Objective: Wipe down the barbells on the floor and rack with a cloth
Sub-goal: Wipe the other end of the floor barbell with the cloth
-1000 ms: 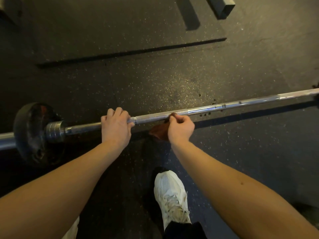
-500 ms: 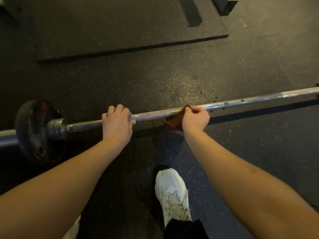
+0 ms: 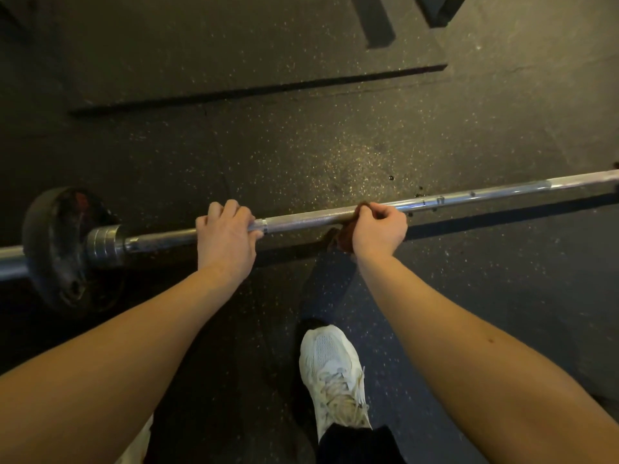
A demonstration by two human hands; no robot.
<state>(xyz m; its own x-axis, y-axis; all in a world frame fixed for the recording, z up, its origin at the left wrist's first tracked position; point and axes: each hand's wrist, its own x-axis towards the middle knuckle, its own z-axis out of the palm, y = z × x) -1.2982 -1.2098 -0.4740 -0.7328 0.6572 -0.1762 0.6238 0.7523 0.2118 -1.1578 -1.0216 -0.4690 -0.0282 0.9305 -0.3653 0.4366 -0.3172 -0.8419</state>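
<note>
A silver barbell lies across the dark rubber floor, running from the left edge up to the right edge. A black weight plate sits on its left end beside a ribbed steel collar. My left hand grips the shaft from above, just right of the collar. My right hand holds a small reddish-brown cloth wrapped around the shaft, fingers curled over the bar. Most of the cloth is hidden under that hand.
My white sneaker stands on the floor below the bar, between my forearms. A raised black mat edge runs across the floor beyond the bar. Dark blocks sit at the top right. A few dark droplets dot the floor near the bar.
My right hand has slid the cloth to the right along the shaft. My left hand has kept its grip in the same place on the bar.
</note>
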